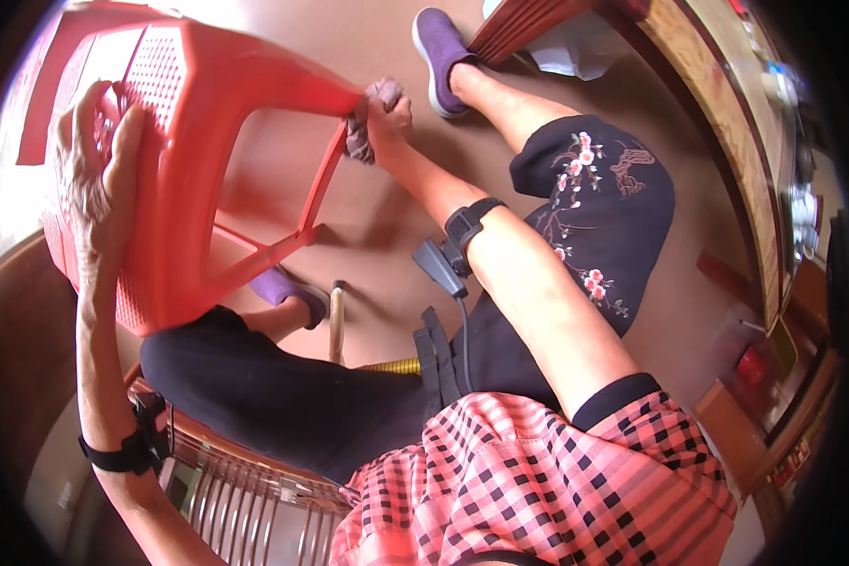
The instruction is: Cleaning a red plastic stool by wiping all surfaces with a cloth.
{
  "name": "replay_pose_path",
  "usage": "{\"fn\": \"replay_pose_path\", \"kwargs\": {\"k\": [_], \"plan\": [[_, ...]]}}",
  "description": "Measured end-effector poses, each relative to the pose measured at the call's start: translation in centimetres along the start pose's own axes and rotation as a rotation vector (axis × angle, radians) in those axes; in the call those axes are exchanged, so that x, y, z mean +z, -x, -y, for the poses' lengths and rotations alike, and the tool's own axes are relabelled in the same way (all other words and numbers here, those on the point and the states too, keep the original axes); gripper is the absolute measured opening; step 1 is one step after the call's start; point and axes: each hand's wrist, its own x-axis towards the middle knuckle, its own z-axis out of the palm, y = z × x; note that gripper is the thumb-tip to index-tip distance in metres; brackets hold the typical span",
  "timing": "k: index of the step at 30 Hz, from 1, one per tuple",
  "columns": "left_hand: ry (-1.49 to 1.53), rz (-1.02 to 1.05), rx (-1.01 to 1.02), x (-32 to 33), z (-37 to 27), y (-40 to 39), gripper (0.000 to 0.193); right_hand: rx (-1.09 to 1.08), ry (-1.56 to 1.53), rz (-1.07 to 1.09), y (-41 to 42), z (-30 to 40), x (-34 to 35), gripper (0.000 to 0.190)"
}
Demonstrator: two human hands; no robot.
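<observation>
A red plastic stool (205, 78) lies tilted on its side above my left thigh, its perforated seat facing left and its legs pointing right. My left hand (99, 156) grips it at the seat, with the fingers at the opening in the seat's middle. My right hand (389, 124) is closed on a crumpled greyish-brown cloth (359, 134), which touches the end of one stool leg. Black straps with small devices are on both my forearms. The fingertips of my left hand are partly hidden in the seat opening.
I sit on a brown slatted chair (240, 509). A thin stick-like leg with a dark tip (337, 318) stands between my feet. At the right is a long wooden table edge (736, 127) with objects on it; a reddish-brown wooden piece (523, 28) is near my right shoe.
</observation>
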Motion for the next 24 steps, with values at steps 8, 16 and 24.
{"fn": "replay_pose_path", "kwargs": {"k": [8, 16, 24], "plan": [[0.169, 0.004, -0.174, -1.2, -1.6, 0.2, 0.043, -0.031, -0.091, 0.254, 3.8, 2.7, -1.5, 0.043], [0.096, 0.039, -0.08, -0.4, -2.3, -0.6, 0.049, -0.315, 0.054, 0.118, -0.1, 3.7, -2.1, 0.044], [0.11, 0.039, -0.057, -1.3, -0.7, 2.2, 0.047, -1.044, -0.222, 0.599, 9.1, 22.8, -3.7, 0.047]]}}
